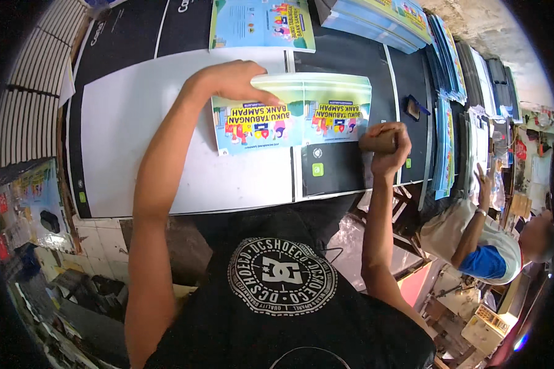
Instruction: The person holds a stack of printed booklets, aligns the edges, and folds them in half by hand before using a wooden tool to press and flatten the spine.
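A light-blue and green printed booklet (335, 111) with two matching cover panels side by side lies on the table, its far edge curling up. My left hand (234, 81) reaches over its far left corner, with the thumb on top and the fingers at the far edge, pinching it. My right hand (393, 149) is closed around a brown, rounded block (378, 142) at the booklet's near right corner. What the block is made of I cannot tell. A small dark-blue, open case-like thing (416, 107) lies to the right of my right hand.
White sheet (135, 141) and black boards (338, 166) cover the table. Printed booklets (261, 27) lie at the far side, with a tall stack (375, 24) beside them. More stacks (444, 141) line the right edge. A person (480, 240) sits at the right, one hand raised.
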A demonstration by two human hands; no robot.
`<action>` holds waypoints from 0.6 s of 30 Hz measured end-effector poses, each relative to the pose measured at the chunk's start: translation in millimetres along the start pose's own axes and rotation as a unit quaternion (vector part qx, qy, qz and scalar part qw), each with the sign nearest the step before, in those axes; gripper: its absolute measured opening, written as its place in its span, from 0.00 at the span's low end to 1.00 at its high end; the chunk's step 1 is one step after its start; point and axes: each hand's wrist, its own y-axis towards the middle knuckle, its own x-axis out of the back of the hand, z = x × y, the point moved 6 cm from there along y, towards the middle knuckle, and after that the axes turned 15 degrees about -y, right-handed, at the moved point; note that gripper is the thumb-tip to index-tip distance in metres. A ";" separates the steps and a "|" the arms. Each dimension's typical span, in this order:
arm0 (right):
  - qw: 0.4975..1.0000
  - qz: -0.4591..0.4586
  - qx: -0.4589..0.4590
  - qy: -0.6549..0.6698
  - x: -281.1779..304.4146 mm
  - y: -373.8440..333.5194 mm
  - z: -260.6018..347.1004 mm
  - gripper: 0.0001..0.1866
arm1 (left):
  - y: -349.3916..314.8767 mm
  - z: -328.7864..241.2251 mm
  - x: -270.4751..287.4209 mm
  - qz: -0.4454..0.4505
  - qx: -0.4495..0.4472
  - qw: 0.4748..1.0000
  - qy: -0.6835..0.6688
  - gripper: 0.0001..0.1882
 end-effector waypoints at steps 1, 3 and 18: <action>0.997 0.005 -0.043 0.071 4.4 3.3 -2.4 0.23 | -2.2 -4.6 2.5 0.001 0.004 1.000 -0.007 0.38; 0.992 -0.012 -0.086 0.092 17.3 9.0 1.0 0.21 | -2.8 -3.6 -2.9 0.002 -0.004 1.000 -0.020 0.38; 0.993 -0.014 0.036 0.113 6.0 11.1 4.5 0.28 | 6.5 2.8 -1.0 -0.009 -0.064 0.998 -0.027 0.38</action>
